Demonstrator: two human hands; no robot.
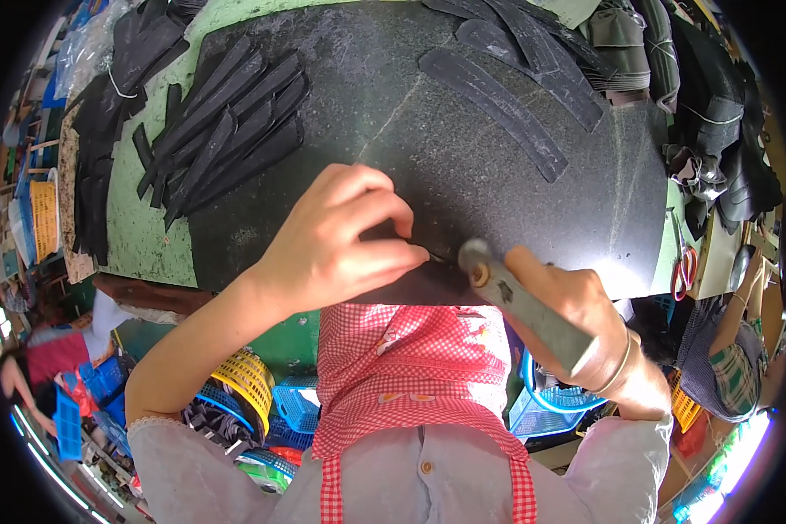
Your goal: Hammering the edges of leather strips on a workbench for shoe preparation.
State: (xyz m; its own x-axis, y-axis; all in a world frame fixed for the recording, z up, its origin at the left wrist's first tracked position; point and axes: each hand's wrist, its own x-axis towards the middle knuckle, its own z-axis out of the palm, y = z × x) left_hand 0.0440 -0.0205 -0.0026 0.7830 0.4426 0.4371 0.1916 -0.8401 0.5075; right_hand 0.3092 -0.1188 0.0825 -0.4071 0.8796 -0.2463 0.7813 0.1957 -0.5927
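At the near edge of the dark slab (358, 79), my left hand (332, 236) is closed, thumb and fingers pinching a thin black piece (391, 230), probably leather or rubber. The fingers hide most of it. My right hand (578, 293) is closed around a hammer (537, 316). Its grey metal head points toward my left fingertips, with a round striking face close to the black piece. The hand hides most of the handle.
Black strips (227, 122) lie in a heap at the left, and longer curved strips (498, 109) at the far right. Bundled dark rolls (618, 48) stand at the back right. Red-handled scissors (686, 269) rest at the right edge. Baskets (246, 384) sit below; other people are at both sides.
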